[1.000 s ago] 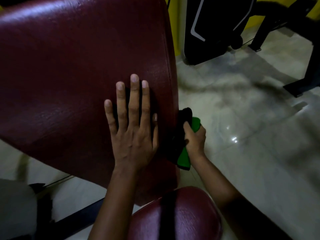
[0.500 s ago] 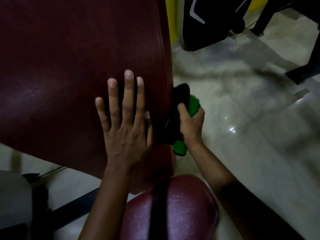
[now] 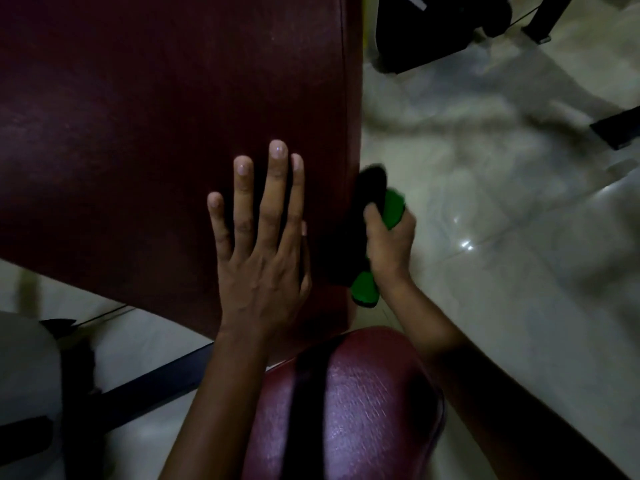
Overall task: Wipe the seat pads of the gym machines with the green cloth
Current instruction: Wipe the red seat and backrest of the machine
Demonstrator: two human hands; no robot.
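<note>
Large dark-red pad point(image 3: 166, 133) across the upper left, taken here as the landmark. Left hand point(image 3: 263, 251) flat on the pad's face near its right edge, fingers straight and slightly spread, palm down, holding nothing. Right hand point(image 3: 389, 244) just off the pad's right edge, fingers curled tightly round the green cloth point(image 3: 393, 209), thumb across the top. Cloth bunched, pressed against the pad's right side edge; bright green showing above the fist and again below it, a dark fold between fist and pad, too shadowed to tell whether cloth or shade. Below the pad, at the bottom centre, a smaller rounded red seat pad point(image 3: 367, 410), glossy, with a dark band running down its left part; both forearms passing either side of it. Right of the pad, pale glossy tiled floor point(image 3: 485, 271) with light glints. Beyond the pad's upper right corner, black machine frame point(image 3: 433, 29) and dark feet on the floor, blurred. Below the pad's left corner, a dark bar point(image 3: 149, 386) slanting across the floor and a pale blurred shape at the edge.
</note>
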